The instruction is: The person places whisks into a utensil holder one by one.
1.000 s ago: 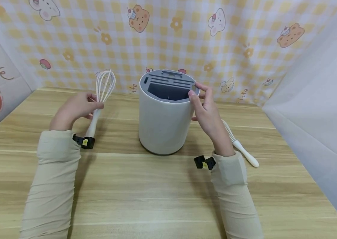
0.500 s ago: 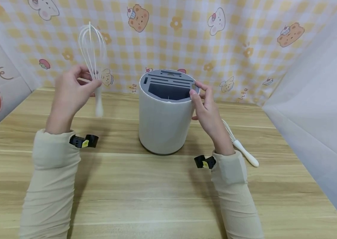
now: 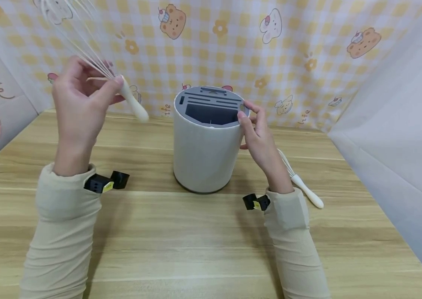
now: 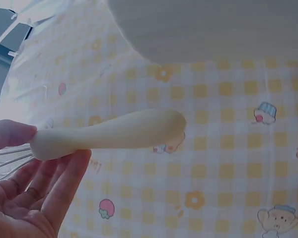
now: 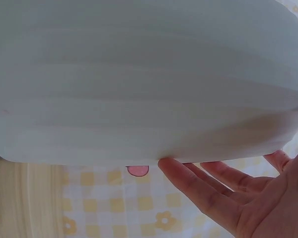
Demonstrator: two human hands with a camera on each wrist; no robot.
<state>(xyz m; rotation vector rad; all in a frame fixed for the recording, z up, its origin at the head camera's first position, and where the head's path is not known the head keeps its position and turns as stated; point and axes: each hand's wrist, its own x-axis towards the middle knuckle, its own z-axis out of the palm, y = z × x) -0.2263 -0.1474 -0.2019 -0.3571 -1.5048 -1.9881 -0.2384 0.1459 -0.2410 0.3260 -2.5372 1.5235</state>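
My left hand (image 3: 83, 95) pinches a white whisk (image 3: 131, 97) where the wires meet the handle, holding it in the air left of the holder. The whisk is tilted, its wires pointing up and left past the top of the head view and its handle down and right. In the left wrist view the whole handle (image 4: 119, 131) shows between thumb and fingers. A white cylindrical utensil holder (image 3: 205, 158) with a grey slotted top stands upright on the table. With thumb and fingers, my right hand (image 3: 261, 141) grips its right upper rim; some fingertips are hidden behind it.
A second, smaller white whisk (image 3: 307, 191) lies on the wooden table (image 3: 196, 245), right of the holder and partly behind my right arm. A yellow checked cloth (image 3: 214, 45) hangs along the back, and a white wall (image 3: 401, 124) borders the right side.
My left hand has lifted the whisk up from near the table. The whisk has gone from near upright to leaning left, its handle end swinging right. The right hand and holder stay put.
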